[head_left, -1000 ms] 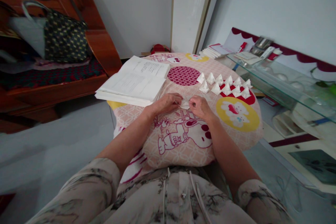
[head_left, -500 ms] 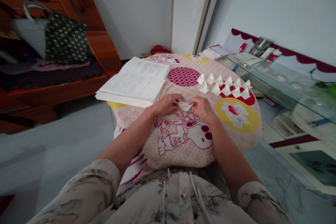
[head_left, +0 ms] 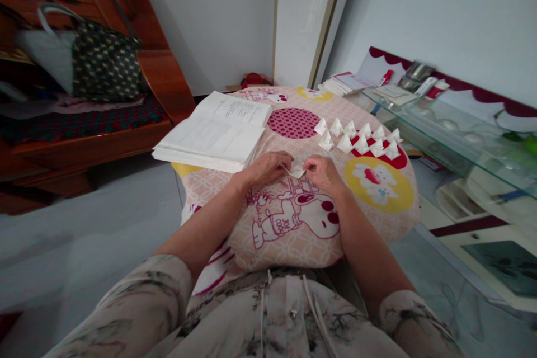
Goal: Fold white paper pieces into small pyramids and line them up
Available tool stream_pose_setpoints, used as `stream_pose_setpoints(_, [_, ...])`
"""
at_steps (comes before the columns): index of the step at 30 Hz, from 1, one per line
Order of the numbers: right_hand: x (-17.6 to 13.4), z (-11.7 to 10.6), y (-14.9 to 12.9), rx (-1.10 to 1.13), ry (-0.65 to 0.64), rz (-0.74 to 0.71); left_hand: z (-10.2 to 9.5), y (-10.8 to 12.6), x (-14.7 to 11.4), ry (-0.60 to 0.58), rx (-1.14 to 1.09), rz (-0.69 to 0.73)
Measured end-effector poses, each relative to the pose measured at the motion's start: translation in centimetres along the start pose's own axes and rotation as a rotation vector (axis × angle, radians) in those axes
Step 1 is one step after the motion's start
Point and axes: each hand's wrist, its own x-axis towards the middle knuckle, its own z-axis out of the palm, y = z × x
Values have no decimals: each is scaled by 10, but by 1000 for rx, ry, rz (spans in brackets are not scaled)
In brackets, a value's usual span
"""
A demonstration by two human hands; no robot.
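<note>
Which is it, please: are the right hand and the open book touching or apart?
Apart: the head view shows tablecloth between the right hand and the book.

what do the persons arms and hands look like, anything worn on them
The sleeves are loose and pale with a dark, branch-like print, and leave the forearms bare, with no watch or bracelet visible. The left hand and right hand have no gloves; rings would be too small to make out.
</note>
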Motion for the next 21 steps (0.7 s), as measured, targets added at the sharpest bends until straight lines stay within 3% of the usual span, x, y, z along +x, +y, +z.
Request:
stream_pose_setpoints(11, [2,4,-1,-100,-22,-7,-7,1,1,-29,12,-20])
stream_pose_setpoints(16, [0,2,6,96,21,-6,-4,-1,-1,42,20,-19])
stream_pose_setpoints(21, [0,3,7,229,43,55,0,1,-2,113,-16,-146])
